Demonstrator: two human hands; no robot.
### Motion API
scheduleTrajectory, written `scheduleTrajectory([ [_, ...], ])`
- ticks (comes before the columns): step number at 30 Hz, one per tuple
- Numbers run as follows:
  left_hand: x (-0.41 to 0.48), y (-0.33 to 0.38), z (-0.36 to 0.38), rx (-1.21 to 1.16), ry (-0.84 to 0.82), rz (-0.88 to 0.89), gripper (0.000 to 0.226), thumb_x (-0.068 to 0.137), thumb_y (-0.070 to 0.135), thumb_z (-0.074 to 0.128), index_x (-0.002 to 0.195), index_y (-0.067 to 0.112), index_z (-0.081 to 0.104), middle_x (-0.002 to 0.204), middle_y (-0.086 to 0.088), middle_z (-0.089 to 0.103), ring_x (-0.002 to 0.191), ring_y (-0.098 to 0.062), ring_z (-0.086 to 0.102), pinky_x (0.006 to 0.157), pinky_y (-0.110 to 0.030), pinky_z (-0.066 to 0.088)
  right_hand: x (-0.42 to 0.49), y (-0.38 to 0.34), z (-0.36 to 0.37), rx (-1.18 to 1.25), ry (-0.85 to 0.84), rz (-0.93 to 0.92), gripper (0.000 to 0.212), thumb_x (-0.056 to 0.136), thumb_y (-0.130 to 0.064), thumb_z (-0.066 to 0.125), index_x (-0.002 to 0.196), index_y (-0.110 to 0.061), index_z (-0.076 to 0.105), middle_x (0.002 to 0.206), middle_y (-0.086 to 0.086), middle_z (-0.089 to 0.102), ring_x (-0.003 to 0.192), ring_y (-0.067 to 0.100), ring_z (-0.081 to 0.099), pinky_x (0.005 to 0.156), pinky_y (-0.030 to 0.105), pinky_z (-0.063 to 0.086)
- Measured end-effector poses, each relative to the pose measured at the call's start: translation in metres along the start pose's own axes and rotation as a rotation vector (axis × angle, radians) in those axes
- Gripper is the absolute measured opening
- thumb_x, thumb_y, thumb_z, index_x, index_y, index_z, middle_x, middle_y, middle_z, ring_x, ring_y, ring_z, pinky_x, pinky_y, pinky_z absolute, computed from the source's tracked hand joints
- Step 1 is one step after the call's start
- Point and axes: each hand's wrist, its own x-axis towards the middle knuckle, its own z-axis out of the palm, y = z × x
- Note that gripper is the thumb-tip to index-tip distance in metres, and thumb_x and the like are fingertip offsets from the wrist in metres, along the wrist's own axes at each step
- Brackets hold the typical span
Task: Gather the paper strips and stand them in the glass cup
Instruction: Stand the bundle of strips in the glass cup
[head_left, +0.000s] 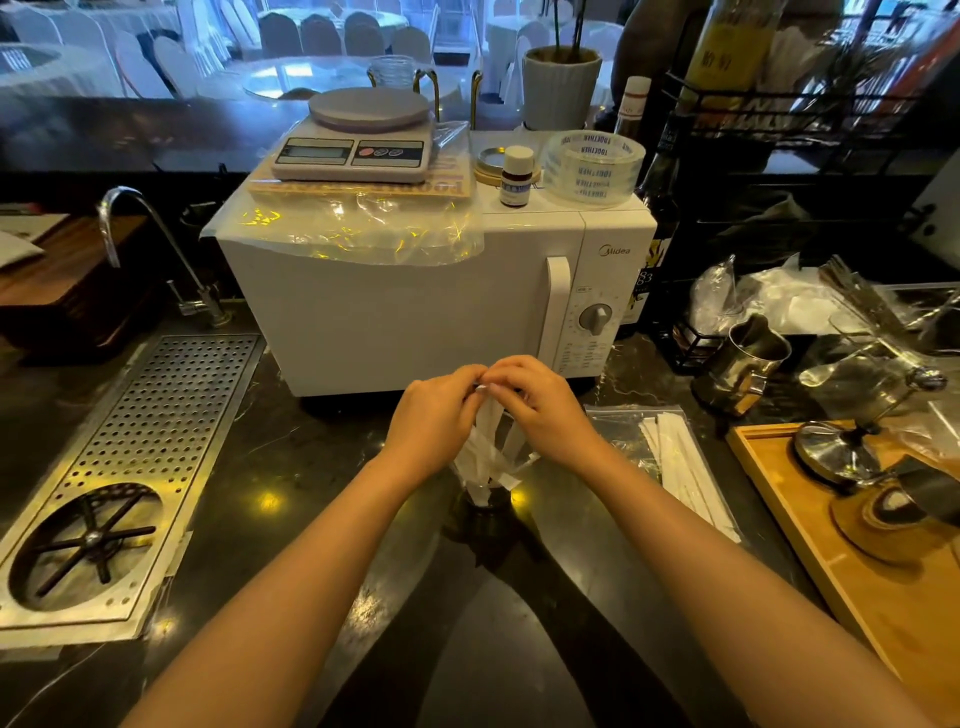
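Dim indoor light here, with cool blue daylight washing in from the windows at the back — that far room is blown out and soft. Warm glints spark off the dark countertop (291, 457) and plastic sheet (363, 228) on the microwave (395, 322) — edges bow with wide-angle distortion, forearms throwing soft shadows.
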Motion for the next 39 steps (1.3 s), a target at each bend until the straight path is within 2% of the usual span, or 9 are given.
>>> scheduleTrajectory([
  [3, -0.004, -0.003, 0.002, 0.162, -0.023, 0.04, 0.031, 0.095, 0.023, 0.038, 0.122, 0.018, 0.052, 0.112, -0.006, 0.066, 0.104, -0.025, 0.055, 0.093, -0.038, 0.036, -0.005, -0.001, 0.001, -0.081, -0.061, -0.004, 0.029, 0.093, -0.014, 0.046, 0.117, -0.008, 0.061, 0.121, 0.011, 0.059, 0.112, 0.02, 0.053, 0.092, 0.022, 0.038],
  [7, -0.008, -0.009, 0.003, 0.296, -0.09, 0.011, 0.042, 0.096, 0.025, 0.032, 0.138, 0.018, 0.034, 0.139, -0.002, 0.046, 0.132, -0.019, 0.033, 0.107, -0.035, 0.017, -0.007, -0.006, 0.001, -0.179, -0.168, -0.036, 0.034, 0.095, -0.017, 0.042, 0.126, -0.011, 0.053, 0.13, 0.008, 0.057, 0.119, 0.021, 0.051, 0.1, 0.03, 0.038],
  [11, -0.008, -0.013, 0.005, 0.383, -0.231, -0.048, 0.052, 0.097, 0.032, 0.026, 0.145, 0.02, 0.008, 0.156, 0.0, 0.014, 0.144, -0.017, 0.004, 0.116, -0.044, 0.002, -0.006, -0.003, 0.002, -0.309, -0.272, -0.015, 0.049, 0.096, -0.026, 0.041, 0.141, -0.013, 0.03, 0.151, 0.005, 0.032, 0.14, 0.019, 0.026, 0.112, 0.029, 0.022],
  [17, -0.007, -0.014, 0.004, 0.41, -0.275, -0.102, 0.063, 0.094, 0.047, 0.023, 0.143, 0.025, -0.01, 0.157, -0.004, -0.01, 0.143, -0.021, -0.015, 0.115, -0.048, -0.005, -0.005, 0.005, 0.0, -0.419, -0.322, 0.071, 0.062, 0.095, -0.043, 0.032, 0.146, -0.023, 0.004, 0.158, 0.001, -0.005, 0.145, 0.018, -0.008, 0.12, 0.043, 0.004],
  [23, -0.005, -0.009, -0.004, 0.363, -0.245, -0.124, 0.064, 0.092, 0.05, 0.021, 0.142, 0.027, -0.012, 0.155, -0.004, -0.017, 0.141, -0.02, -0.021, 0.114, -0.047, -0.01, -0.005, -0.001, -0.012, -0.398, -0.236, 0.097, 0.065, 0.094, -0.046, 0.03, 0.144, -0.029, -0.007, 0.157, 0.0, -0.015, 0.144, 0.018, -0.014, 0.117, 0.042, 0.0],
  [34, 0.006, 0.025, -0.01, 0.321, -0.201, -0.072, 0.062, 0.093, 0.048, 0.021, 0.143, 0.027, -0.01, 0.156, -0.003, -0.015, 0.142, -0.019, -0.018, 0.114, -0.045, -0.01, -0.017, 0.0, -0.044, -0.337, -0.135, 0.122, 0.066, 0.095, -0.042, 0.031, 0.145, -0.024, -0.008, 0.157, 0.003, -0.014, 0.144, 0.018, -0.013, 0.118, 0.038, -0.002],
  [39, 0.021, 0.059, 0.003, 0.274, -0.217, -0.016, 0.062, 0.093, 0.049, 0.022, 0.143, 0.027, -0.008, 0.156, -0.003, -0.013, 0.143, -0.02, -0.016, 0.115, -0.046, -0.009, -0.03, 0.015, -0.071, -0.36, -0.078, 0.179, 0.067, 0.094, -0.043, 0.031, 0.145, -0.022, -0.008, 0.157, 0.004, -0.013, 0.145, 0.019, -0.013, 0.12, 0.042, 0.0],
])
